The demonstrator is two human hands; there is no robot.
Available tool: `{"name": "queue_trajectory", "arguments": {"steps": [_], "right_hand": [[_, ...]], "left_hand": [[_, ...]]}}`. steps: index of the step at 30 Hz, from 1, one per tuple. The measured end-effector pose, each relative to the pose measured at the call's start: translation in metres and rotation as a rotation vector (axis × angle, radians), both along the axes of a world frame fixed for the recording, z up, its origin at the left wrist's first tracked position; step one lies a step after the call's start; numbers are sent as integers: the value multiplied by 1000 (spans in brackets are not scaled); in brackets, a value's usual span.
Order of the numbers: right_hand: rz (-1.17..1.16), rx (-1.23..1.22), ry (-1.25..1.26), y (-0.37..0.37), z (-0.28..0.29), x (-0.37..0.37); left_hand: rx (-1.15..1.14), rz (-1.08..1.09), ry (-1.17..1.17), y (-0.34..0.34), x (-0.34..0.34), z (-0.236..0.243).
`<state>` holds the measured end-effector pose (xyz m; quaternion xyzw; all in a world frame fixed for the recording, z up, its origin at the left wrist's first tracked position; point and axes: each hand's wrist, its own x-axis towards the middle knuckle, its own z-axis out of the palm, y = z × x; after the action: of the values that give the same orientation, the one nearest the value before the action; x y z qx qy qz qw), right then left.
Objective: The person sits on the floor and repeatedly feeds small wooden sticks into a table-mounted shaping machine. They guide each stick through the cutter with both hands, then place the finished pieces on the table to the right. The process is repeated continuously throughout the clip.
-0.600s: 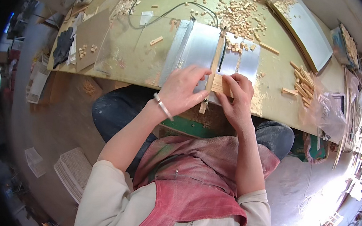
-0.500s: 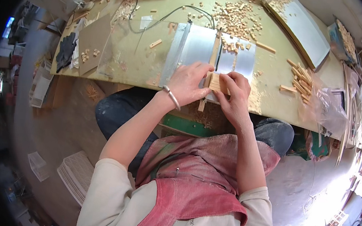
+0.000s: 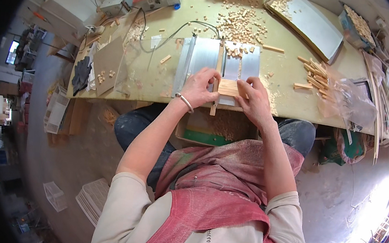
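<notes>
Side by side, several short light wood strips [image 3: 229, 87] lie as a flat bundle on the near part of a silver metal plate [image 3: 203, 51]. My left hand [image 3: 201, 88], with a bangle at the wrist, pinches the bundle's left end. On the right end, the thumb and fingers of my right hand [image 3: 255, 99] are closed. A narrow wooden bar [image 3: 214, 109] runs front to back along the plate beside my left fingertips and sticks out past the table edge. Just beyond the bundle, a dark slot [image 3: 224, 67] is visible in the plate.
Small cut wood blocks [image 3: 242, 26] are heaped beyond the plate. Longer wood sticks [image 3: 318, 75] lie to the right near clear plastic [image 3: 348, 102]. A large shallow tray [image 3: 308, 27] stands far right; dark gloves [image 3: 82, 74] lie far left. A cable [image 3: 181, 25] crosses the table.
My hands have moved farther apart along the wood strips, so more of the bundle shows between them. The whole view has shifted a little.
</notes>
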<state>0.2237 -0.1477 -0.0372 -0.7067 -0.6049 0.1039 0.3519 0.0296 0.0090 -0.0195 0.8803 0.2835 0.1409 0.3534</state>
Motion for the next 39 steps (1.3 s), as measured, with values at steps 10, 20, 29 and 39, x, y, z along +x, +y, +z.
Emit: {"name": "queue_trajectory", "arguments": {"steps": [10,20,29,39], "right_hand": [[13,-14,34,11,10,2],[-20,-14,-7,26,4,10],[-48,-68,-11,43,2,19],[-73,-93,-17,56,4,27]], "left_hand": [[-83,12,20,10,6,-1],[-90,37,7,24,16,-5],[-57,60,19,39,27,-7],[-47,53,36,54,37,-7]]}}
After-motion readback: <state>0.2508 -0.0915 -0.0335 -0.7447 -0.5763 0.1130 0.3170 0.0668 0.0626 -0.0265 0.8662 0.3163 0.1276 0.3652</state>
